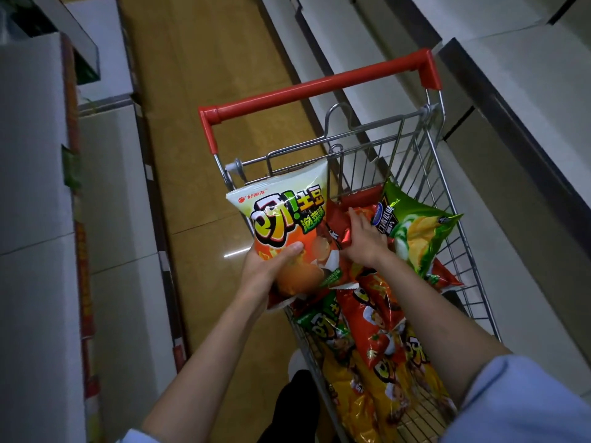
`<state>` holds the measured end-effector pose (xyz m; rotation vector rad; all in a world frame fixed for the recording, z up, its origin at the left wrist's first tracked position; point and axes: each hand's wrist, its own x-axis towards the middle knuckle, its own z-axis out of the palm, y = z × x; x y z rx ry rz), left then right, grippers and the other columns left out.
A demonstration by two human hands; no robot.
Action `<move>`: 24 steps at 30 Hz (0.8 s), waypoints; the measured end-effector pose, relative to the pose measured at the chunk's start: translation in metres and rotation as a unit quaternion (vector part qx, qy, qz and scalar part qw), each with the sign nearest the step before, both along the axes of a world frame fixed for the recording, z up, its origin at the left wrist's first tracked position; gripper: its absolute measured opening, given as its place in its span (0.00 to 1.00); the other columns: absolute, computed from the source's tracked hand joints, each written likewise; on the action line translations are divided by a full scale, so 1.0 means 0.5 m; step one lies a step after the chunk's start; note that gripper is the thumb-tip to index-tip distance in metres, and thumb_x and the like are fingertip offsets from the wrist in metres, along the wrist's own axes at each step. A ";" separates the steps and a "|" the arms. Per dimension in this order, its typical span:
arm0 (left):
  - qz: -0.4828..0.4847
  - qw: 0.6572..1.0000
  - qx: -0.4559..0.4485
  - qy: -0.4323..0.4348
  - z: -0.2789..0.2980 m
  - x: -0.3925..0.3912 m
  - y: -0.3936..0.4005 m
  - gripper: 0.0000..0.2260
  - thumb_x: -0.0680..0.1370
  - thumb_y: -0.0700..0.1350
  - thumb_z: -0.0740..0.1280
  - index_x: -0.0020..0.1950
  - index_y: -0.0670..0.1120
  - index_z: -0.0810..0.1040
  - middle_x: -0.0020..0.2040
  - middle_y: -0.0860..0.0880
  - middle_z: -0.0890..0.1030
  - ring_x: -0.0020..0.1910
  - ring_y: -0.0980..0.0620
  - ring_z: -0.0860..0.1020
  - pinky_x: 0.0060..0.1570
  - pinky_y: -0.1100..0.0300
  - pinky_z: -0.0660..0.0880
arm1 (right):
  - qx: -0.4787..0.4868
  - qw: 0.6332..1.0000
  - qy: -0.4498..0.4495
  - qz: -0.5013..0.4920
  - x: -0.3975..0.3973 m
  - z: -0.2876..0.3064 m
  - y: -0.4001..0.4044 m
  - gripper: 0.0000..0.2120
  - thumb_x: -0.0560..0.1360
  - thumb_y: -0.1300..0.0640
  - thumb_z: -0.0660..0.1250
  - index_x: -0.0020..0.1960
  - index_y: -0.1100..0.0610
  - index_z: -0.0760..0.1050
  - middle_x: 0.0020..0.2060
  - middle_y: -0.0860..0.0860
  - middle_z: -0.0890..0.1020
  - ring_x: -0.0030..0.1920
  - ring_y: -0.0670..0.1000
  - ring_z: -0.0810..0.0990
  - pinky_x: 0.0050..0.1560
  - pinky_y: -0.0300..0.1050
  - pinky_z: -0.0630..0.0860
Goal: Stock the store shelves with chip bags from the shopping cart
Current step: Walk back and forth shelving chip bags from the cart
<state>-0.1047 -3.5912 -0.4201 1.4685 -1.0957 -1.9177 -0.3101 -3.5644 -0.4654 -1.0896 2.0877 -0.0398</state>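
head view: left hand (271,266) grips upright chip bag (287,225), top away; right hand (364,238) grasps red bag (339,228).

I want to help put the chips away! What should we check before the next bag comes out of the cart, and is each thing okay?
1. Left hand has a firm hold on the white and orange chip bag: ok, thumb across the front, bag lifted over the cart's edge.
2. Right hand has hold of the red bag: ok, fingers curl round it, though it is not lifted yet.
3. Green bag is out of the way: not ok, it lies right against the right hand.
4. Shopping cart has more bags to stock: ok, several lie in it.
5. Shelf space is free: cannot tell, the shelves are dim.
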 end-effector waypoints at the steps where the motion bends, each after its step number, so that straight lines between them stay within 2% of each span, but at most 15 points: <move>1: -0.003 1.000 0.001 0.002 0.005 0.000 -0.001 0.28 0.61 0.49 0.78 0.59 0.49 0.76 0.51 0.49 0.84 0.48 0.52 0.83 0.39 0.65 0.79 | 0.007 1.000 0.020 -0.002 0.004 -0.003 0.002 0.50 0.72 0.44 0.71 0.79 0.52 0.41 0.77 0.57 0.55 0.76 0.59 0.55 0.72 0.56 0.54; 4: -0.020 1.000 -0.005 0.005 0.012 -0.004 0.000 0.29 0.58 0.51 0.80 0.56 0.50 0.76 0.49 0.50 0.85 0.46 0.52 0.84 0.39 0.64 0.79 | -0.037 0.997 0.064 -0.031 0.013 0.006 0.008 0.38 0.73 0.44 0.69 0.76 0.52 0.55 0.68 0.57 0.70 0.69 0.59 0.63 0.64 0.53 0.59; 7: -0.031 0.999 -0.014 0.013 0.024 -0.016 0.005 0.28 0.60 0.51 0.76 0.58 0.49 0.76 0.50 0.49 0.84 0.46 0.53 0.84 0.39 0.64 0.79 | -0.104 0.988 0.076 -0.080 0.003 0.025 0.025 0.25 0.74 0.47 0.69 0.68 0.51 0.67 0.61 0.52 0.78 0.65 0.57 0.70 0.63 0.53 0.62; 9: -0.042 0.999 -0.017 0.019 0.038 -0.029 0.013 0.31 0.58 0.53 0.77 0.59 0.49 0.76 0.50 0.50 0.84 0.46 0.53 0.84 0.41 0.63 0.79 | -0.150 0.980 0.054 -0.119 -0.012 0.051 0.042 0.21 0.74 0.49 0.70 0.64 0.52 0.70 0.55 0.50 0.82 0.61 0.56 0.76 0.62 0.52 0.67; 11: -0.059 0.998 -0.023 0.023 0.048 -0.044 0.025 0.36 0.52 0.58 0.78 0.58 0.51 0.75 0.49 0.51 0.84 0.47 0.52 0.84 0.43 0.60 0.80 | -0.161 0.981 0.017 -0.107 -0.023 0.068 0.058 0.24 0.75 0.54 0.71 0.68 0.54 0.69 0.60 0.55 0.79 0.62 0.58 0.75 0.62 0.51 0.71; 13: -0.070 0.997 -0.029 0.024 0.055 -0.054 0.037 0.43 0.45 0.63 0.80 0.57 0.52 0.75 0.49 0.51 0.84 0.48 0.51 0.84 0.46 0.57 0.79 | -0.142 0.985 -0.041 -0.091 -0.020 0.067 0.068 0.26 0.77 0.59 0.66 0.73 0.56 0.63 0.69 0.59 0.70 0.68 0.61 0.70 0.66 0.52 0.68; 14: -0.073 0.997 -0.033 0.022 0.057 -0.055 0.042 0.45 0.43 0.66 0.80 0.57 0.52 0.75 0.49 0.51 0.84 0.48 0.50 0.84 0.47 0.57 0.79 | -0.127 0.984 -0.075 -0.101 -0.015 0.061 0.072 0.25 0.79 0.58 0.61 0.75 0.56 0.62 0.71 0.59 0.67 0.69 0.60 0.68 0.68 0.53 0.67; 16: -0.072 0.996 -0.044 0.013 0.061 -0.047 0.047 0.45 0.44 0.66 0.80 0.58 0.52 0.75 0.50 0.51 0.85 0.49 0.50 0.84 0.48 0.57 0.80 | -0.110 0.977 -0.110 -0.146 0.004 0.044 0.073 0.23 0.82 0.47 0.53 0.73 0.55 0.65 0.71 0.57 0.69 0.69 0.59 0.69 0.69 0.56 0.67; 18: -0.075 0.996 -0.052 0.009 0.067 -0.036 0.047 0.42 0.50 0.61 0.80 0.62 0.49 0.75 0.52 0.49 0.84 0.51 0.49 0.83 0.49 0.56 0.80 | -0.109 0.978 -0.081 -0.161 0.025 0.020 0.063 0.28 0.81 0.41 0.50 0.71 0.58 0.68 0.68 0.60 0.72 0.69 0.60 0.70 0.70 0.56 0.65; 19: -0.075 0.996 -0.056 0.006 0.070 -0.027 0.046 0.41 0.53 0.59 0.78 0.63 0.48 0.74 0.53 0.48 0.84 0.51 0.49 0.83 0.49 0.56 0.80 | -0.097 0.979 -0.063 -0.170 0.038 0.013 0.056 0.27 0.82 0.43 0.50 0.73 0.60 0.65 0.69 0.61 0.71 0.70 0.60 0.67 0.72 0.54 0.62; 21: -0.079 0.995 -0.059 -0.001 0.075 -0.013 0.040 0.39 0.53 0.58 0.77 0.62 0.48 0.75 0.53 0.48 0.84 0.50 0.50 0.83 0.47 0.59 0.80 | -0.048 0.989 0.003 -0.143 0.050 -0.001 0.045 0.24 0.83 0.54 0.50 0.77 0.59 0.54 0.71 0.62 0.68 0.73 0.60 0.61 0.71 0.50 0.59; 22: -0.078 0.995 -0.060 -0.004 0.077 -0.006 0.037 0.38 0.53 0.58 0.77 0.61 0.49 0.75 0.52 0.49 0.84 0.50 0.50 0.83 0.45 0.61 0.80 | -0.035 0.991 0.040 -0.122 0.053 0.006 0.042 0.25 0.82 0.58 0.53 0.77 0.58 0.52 0.70 0.63 0.68 0.73 0.61 0.59 0.69 0.50 0.58; 24: -0.073 0.995 -0.060 -0.010 0.076 0.005 0.032 0.41 0.49 0.60 0.79 0.59 0.49 0.75 0.51 0.49 0.84 0.49 0.50 0.83 0.44 0.61 0.80 | -0.045 0.989 0.069 -0.120 0.049 0.018 0.047 0.26 0.78 0.55 0.62 0.73 0.59 0.57 0.66 0.62 0.73 0.70 0.61 0.62 0.66 0.52 0.61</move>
